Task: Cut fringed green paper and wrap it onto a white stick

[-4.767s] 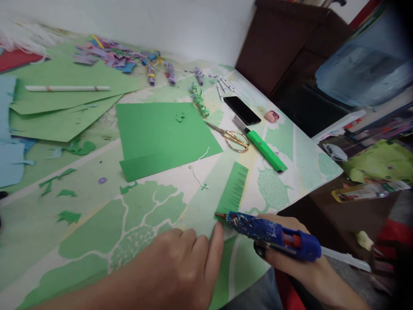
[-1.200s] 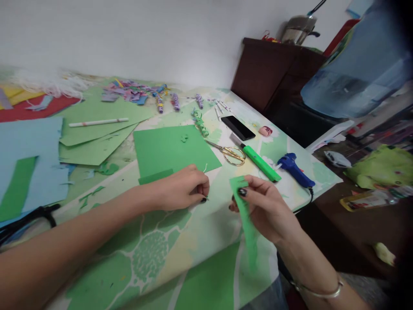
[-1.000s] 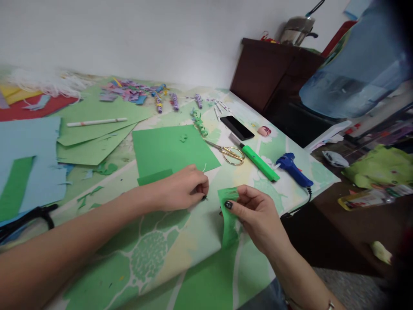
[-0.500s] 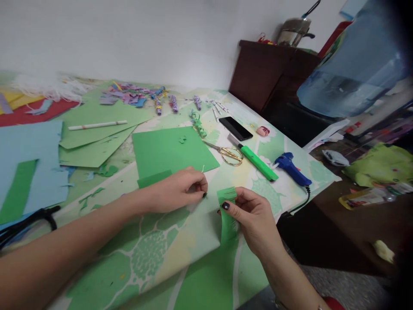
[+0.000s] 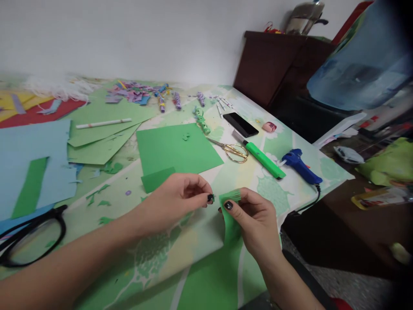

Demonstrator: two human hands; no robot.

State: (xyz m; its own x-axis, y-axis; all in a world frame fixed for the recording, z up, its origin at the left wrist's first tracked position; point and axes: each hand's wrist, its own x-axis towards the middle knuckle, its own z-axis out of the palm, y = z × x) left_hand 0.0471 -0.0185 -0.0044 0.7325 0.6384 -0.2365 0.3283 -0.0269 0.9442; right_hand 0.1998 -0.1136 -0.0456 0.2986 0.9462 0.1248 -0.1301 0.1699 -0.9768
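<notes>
Between the thumb and fingers of my right hand [image 5: 258, 219] is a green paper strip [image 5: 231, 230] with a finely fringed top edge; its lower part hangs down. My left hand [image 5: 180, 196] is closed in a pinch just left of the strip's top, a small gap away. Whatever sits in that pinch is too small to make out. Behind my hands lies a green paper sheet [image 5: 176, 148] with a small curled scrap on it. Gold-handled scissors [image 5: 235, 153] and a green utility knife [image 5: 264, 159] rest to the right of this sheet.
A blue glue gun [image 5: 301, 165] with its cord lies near the table's right edge, by a black phone [image 5: 241, 124]. Black-framed glasses [image 5: 61, 228] are at the left. Farther back are decorated paper rolls [image 5: 177, 101], purple paper scraps [image 5: 129, 91] and a light blue sheet [image 5: 29, 140].
The view has shifted a little, bringing more of the glasses in. My left hand has come closer to the strip's fringed top. My right hand keeps its hold on the strip.
</notes>
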